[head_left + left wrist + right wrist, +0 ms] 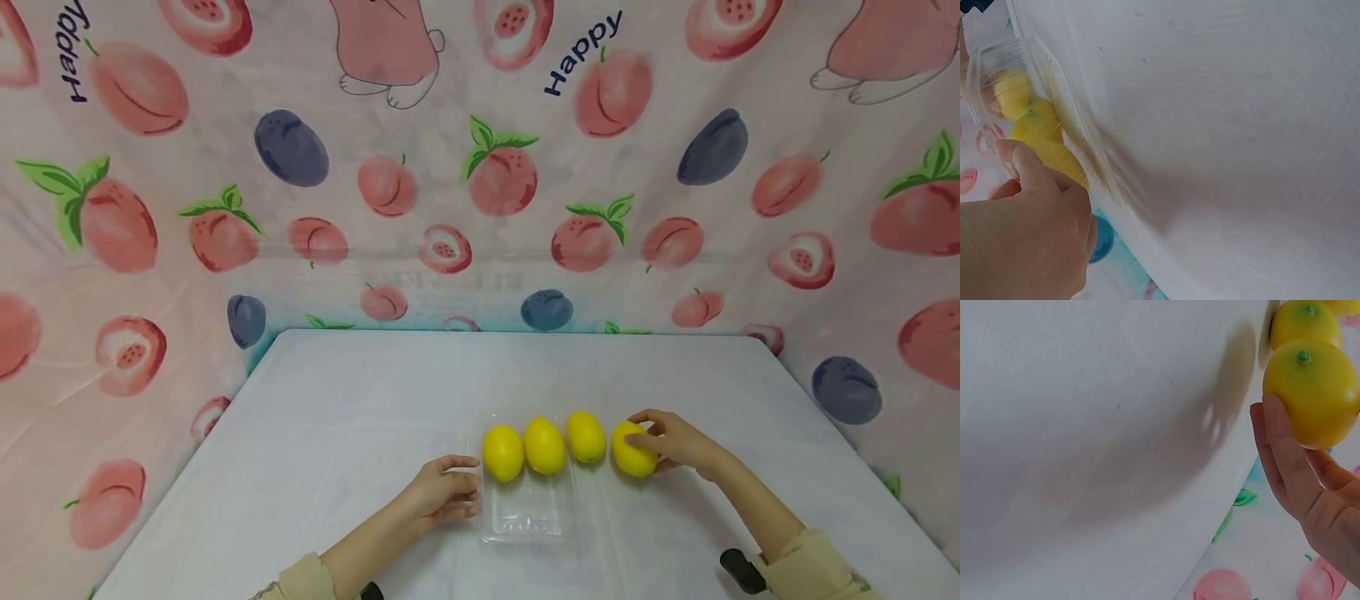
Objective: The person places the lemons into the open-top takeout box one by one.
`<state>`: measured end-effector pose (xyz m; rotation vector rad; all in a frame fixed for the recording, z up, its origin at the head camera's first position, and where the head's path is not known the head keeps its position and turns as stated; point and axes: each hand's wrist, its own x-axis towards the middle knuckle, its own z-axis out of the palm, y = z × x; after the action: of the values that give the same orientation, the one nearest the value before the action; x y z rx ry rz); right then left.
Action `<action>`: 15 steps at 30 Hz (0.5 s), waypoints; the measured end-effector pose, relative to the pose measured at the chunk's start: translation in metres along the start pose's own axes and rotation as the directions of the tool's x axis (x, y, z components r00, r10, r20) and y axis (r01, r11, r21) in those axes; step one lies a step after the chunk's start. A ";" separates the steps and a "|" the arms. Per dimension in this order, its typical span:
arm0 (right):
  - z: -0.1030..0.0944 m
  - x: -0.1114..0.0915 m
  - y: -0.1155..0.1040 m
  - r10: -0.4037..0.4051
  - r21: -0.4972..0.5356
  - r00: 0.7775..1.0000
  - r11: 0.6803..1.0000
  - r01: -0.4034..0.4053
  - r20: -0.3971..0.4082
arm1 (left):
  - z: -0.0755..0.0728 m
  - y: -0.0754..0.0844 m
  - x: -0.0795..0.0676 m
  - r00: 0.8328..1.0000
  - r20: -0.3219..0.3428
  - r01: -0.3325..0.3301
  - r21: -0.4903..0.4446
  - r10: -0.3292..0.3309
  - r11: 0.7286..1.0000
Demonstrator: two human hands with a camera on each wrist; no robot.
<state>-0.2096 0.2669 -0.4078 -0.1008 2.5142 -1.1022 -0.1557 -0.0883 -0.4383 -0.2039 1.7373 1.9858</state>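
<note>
A clear plastic box (528, 527) lies on the table, with two yellow lemons side by side in its far half, the left lemon (503, 454) and the right lemon (544, 447). Just past the box's right edge is a third lemon (587, 437). My right hand (678, 442) holds a fourth lemon (632, 451) between thumb and fingers, to the right of the third; its green stem end shows in the right wrist view. At the box's left side is my left hand (442, 492), fingertips right at the wall, fingers loosely bent and spread.
A white cloth covers the table (337, 400). Behind and beside it hangs a pink curtain (420, 250) printed with peaches and plums. Dark wrist straps and beige sleeves (813, 567) show at the near edge.
</note>
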 end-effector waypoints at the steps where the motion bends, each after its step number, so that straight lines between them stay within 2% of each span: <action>1: 0.001 -0.001 0.000 -0.006 0.001 1.000 1.000 0.006 -0.002 | 0.000 0.000 0.000 1.000 0.000 0.001 0.001 -0.001 1.000; 7: 0.005 -0.007 -0.001 -0.041 0.015 0.999 0.999 0.041 -0.014 | 0.000 -0.001 0.000 1.000 -0.005 0.008 -0.004 -0.008 1.000; 15: 0.011 -0.017 -0.013 -0.062 0.043 0.998 0.997 0.062 -0.006 | 0.000 0.000 0.000 1.000 -0.015 0.010 -0.006 -0.010 1.000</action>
<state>-0.1906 0.2538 -0.3998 -0.1651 2.5049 -1.1819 -0.1561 -0.0881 -0.4382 -0.2301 1.7371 1.9869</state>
